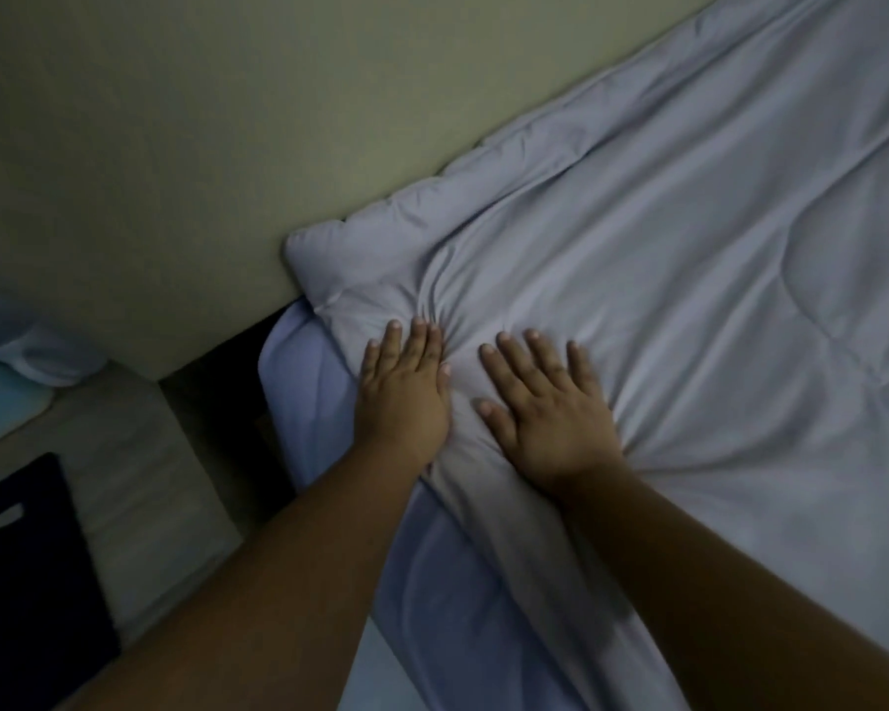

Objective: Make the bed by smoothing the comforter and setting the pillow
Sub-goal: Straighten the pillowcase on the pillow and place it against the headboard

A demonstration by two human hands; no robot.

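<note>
Palms (both flat) [404, 390] [547, 407] on comforter [689, 300]

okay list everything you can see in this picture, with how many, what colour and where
comforter: one, pale grey, spread over the bed, its corner against the wall
sheet: one, light blue, showing under the comforter's edge at the bed's corner
wall: one, beige, along the far side of the bed
cushion: one, dark with white marks, lower left
pale blue fabric: far left edge, cannot tell what it is
left hand: flat on the comforter near its corner
right hand: flat on the comforter beside the left
</note>
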